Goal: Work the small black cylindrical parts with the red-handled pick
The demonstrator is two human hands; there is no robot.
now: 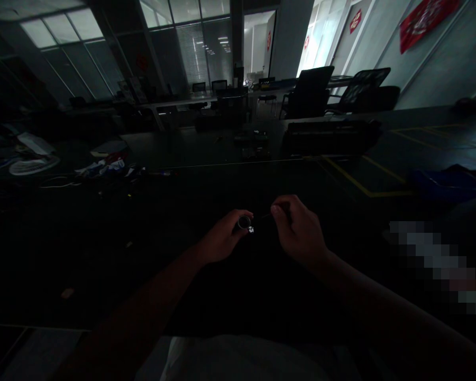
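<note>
In my left hand (224, 236) is a small round piece (244, 222) with a pale ring-shaped rim and a dark middle, its round end facing me. A little bright bit (251, 229) shows at its lower right edge. My right hand (299, 227) is closed in a pinch a short way to the right. From its fingertips a thin dark rod (266, 216) points left toward the round piece, apart from it as far as the dimness shows. What kind of tool the rod belongs to is too dark to tell.
Both hands are above a dark table (115, 248). Crumpled items (107, 166) and a white coiled thing (34, 165) lie at the left. A long black object (331, 137) sits at the back, a blue bag-like thing (448, 182) at the right. Office chairs (309, 92) stand beyond.
</note>
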